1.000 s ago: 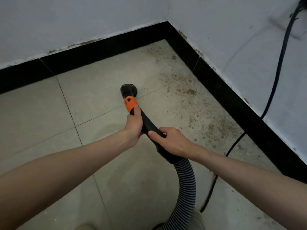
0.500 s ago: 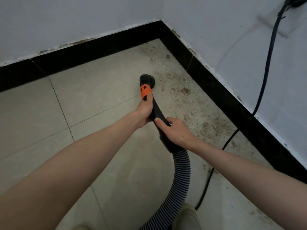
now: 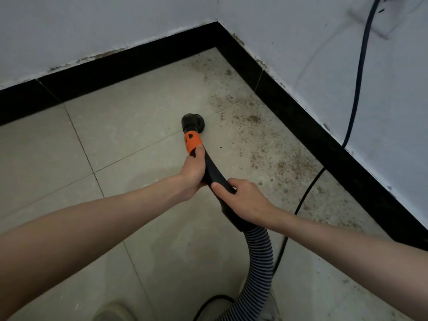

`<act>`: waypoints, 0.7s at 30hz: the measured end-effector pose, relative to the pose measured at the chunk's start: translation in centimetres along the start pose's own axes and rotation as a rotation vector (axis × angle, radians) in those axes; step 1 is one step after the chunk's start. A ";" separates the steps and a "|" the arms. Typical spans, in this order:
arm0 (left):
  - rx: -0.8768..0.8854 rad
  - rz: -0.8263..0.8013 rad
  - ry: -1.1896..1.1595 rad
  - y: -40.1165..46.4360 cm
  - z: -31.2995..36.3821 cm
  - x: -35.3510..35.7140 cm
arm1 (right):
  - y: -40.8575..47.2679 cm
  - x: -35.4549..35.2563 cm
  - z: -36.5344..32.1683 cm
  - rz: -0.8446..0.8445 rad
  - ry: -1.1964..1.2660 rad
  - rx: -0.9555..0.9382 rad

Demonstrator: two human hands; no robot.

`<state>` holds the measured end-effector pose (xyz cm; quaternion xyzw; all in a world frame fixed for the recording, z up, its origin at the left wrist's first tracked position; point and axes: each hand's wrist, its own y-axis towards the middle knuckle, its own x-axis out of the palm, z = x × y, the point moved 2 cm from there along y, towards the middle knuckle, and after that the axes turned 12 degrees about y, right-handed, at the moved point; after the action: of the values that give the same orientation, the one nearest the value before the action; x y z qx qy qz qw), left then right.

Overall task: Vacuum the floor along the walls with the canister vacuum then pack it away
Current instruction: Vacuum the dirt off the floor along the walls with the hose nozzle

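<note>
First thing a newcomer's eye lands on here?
The orange collar on the black vacuum nozzle, mid-frame on the tiles, with the left hand and right hand gripping the wand behind it. Next, the brown dirt along the right-hand black baseboard, right of the nozzle.

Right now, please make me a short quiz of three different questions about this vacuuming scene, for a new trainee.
1. True or false: the nozzle touches the skirting.
2. Which hand grips nearest the orange collar? A) left hand B) right hand
3. Fill in: the brown dirt lies mostly along the ____ wall.

Key
1. False. The nozzle stands on open tile, apart from both skirtings.
2. A. The left hand holds just below the collar; the right hand grips the wand lower, near the ribbed hose.
3. Right. The dirt lies beside the right skirting, where the black cord meets the floor.
</note>
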<state>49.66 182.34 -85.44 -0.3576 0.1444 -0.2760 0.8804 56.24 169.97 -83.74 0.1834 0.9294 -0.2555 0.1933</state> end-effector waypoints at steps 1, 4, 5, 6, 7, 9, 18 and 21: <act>0.000 -0.008 0.006 -0.1 -0.2 0.4 | -0.3 -0.2 0.3 0.005 0.009 0.009; -0.004 -0.042 0.027 -0.2 -0.6 1.6 | -1.2 -0.5 1.1 0.033 0.000 0.026; -0.003 -0.051 0.037 -0.1 -0.7 2.0 | -1.4 -0.7 1.3 0.045 -0.007 0.032; -0.002 -0.059 0.051 0.0 -0.6 2.4 | -1.4 -0.9 1.5 0.056 -0.006 0.040; -0.001 -0.064 0.066 0.2 -0.5 2.7 | -1.4 -1.1 1.5 0.064 0.006 0.053; 0.012 -0.062 0.088 0.8 -0.1 3.1 | -1.0 -1.5 1.5 0.075 0.035 0.075; 0.037 0.062 0.068 5.1 3.9 0.8 | 5.6 -1.0 -0.9 0.059 0.011 -0.013; 0.034 0.114 0.015 7.4 6.0 -0.8 | 9.2 -0.8 -2.4 0.011 0.015 -0.034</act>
<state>54.54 190.51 -86.42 -0.3317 0.1666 -0.2305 0.8995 60.33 178.53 -85.19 0.1870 0.9340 -0.2373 0.1908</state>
